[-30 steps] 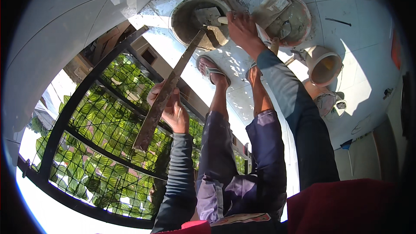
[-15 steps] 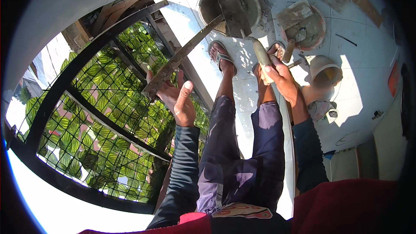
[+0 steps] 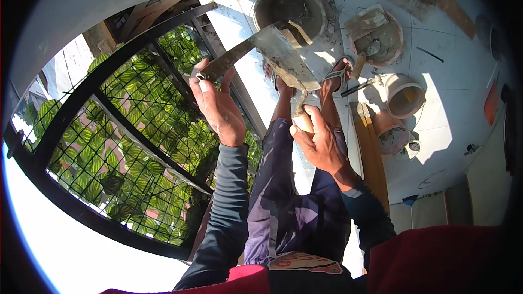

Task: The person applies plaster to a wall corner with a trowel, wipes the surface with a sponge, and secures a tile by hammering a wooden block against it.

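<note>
My left hand [image 3: 220,109] grips one end of a long, mortar-smeared strip [image 3: 231,57], which reaches toward the grey mortar bucket [image 3: 280,2]. My right hand [image 3: 318,144] is wrapped round the handle of a trowel [image 3: 286,62], above my legs. The trowel's broad blade, coated with wet grey mortar, overlaps the strip's far part; whether they touch I cannot tell. A lump of mortar shows at that far part, over the bucket's lower edge. My sandalled feet are below the blade.
A black mesh railing [image 3: 95,92] with leafy plants fills the left. To the right are a pinkish tub with tools [image 3: 395,41], a pale bucket [image 3: 403,103], another pinkish bucket [image 3: 389,133] and a long wooden board [image 3: 373,185]. Loose boards [image 3: 447,8] lie at the upper right.
The trowel has come out from the bucket, and my right hand has moved down and toward the middle. My left hand has risen, with the strip now lying flatter across the view.
</note>
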A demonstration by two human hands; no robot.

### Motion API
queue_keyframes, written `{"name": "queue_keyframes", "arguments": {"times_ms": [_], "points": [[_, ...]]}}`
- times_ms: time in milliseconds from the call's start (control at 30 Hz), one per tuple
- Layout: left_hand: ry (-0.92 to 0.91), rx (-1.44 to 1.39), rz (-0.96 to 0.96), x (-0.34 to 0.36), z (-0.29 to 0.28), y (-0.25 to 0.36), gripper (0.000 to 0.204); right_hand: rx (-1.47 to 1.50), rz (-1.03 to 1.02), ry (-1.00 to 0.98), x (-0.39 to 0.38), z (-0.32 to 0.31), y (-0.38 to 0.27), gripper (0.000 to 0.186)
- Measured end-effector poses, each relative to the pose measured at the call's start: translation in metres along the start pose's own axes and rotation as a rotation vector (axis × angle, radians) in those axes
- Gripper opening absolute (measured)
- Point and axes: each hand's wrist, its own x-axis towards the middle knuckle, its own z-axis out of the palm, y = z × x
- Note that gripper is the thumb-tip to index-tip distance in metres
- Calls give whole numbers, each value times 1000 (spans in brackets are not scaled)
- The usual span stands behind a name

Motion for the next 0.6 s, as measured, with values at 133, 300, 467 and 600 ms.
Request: {"name": "queue_keyframes", "arguments": {"times_ms": [133,300,467,600], "points": [[9,25,-29,-14,19,16,46,49,-22,14,-28,2,-35,44],[57,71,-61,-30,27,15,40,-40,-95,35,-29,20,-27,39],[84,113,-96,-42,20,18,45,-352,-43,26,12,20,53,40],[63,218,-145,-44,10,24,47,-209,9,28,11,1,23,33]]}}
